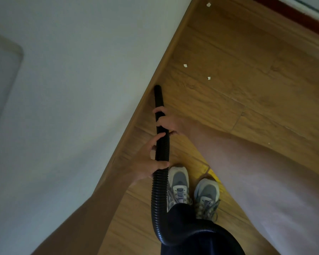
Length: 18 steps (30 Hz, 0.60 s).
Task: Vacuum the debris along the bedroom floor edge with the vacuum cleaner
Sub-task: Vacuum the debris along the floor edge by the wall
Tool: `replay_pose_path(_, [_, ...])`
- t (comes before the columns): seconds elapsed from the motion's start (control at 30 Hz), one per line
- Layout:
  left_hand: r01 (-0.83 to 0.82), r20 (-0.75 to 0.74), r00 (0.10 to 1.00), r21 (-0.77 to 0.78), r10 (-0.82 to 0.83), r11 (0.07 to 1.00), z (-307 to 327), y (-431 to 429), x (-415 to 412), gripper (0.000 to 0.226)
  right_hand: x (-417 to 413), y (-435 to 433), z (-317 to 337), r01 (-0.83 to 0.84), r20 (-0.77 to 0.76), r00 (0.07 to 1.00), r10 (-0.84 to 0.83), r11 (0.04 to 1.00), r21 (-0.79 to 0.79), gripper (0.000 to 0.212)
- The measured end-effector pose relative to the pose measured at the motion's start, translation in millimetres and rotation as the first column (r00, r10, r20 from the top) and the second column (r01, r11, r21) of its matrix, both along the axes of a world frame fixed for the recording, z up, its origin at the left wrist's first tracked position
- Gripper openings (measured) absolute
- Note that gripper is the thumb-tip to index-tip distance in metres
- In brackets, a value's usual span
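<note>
From my remote seat I see both hands on the black corrugated vacuum hose point(162, 146), which runs up past the grey trainers point(179, 181) and along the floor edge. The left hand point(147, 162) is wrapped round the ribbed stretch, thumb over the top. The right hand point(167, 121) grasps it farther forward, fingers curled round the smoother end section. The hose tip point(157, 88) sits right against the wooden skirting strip point(166, 57) at the foot of the white wall point(81, 89). Ahead of the tip, on the wood-plank floor point(247, 89), lie three white paper scraps. One scrap point(185, 65) is near the skirting and a second scrap point(208, 78) lies just beyond it to the right. The third scrap point(208, 4) is well apart at the far end. Behind the hands the hose loops down and round across dark trousers point(191, 236).
</note>
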State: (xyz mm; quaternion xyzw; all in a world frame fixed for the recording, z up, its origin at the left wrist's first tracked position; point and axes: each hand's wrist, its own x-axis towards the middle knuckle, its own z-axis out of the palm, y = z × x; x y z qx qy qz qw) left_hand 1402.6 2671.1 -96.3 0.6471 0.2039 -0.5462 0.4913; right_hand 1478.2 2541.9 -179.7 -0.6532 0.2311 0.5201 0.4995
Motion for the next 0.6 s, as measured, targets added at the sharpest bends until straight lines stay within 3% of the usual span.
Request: replay_pose_path(0.6, [-0.006,-0.029,1.0,-0.091,0.003,0.996,-8.8,-62.4,49.1,0.09,42.5,-74.4,3.8,0.162,0.01,0.987,-0.162,0.985,-0.06,0.051])
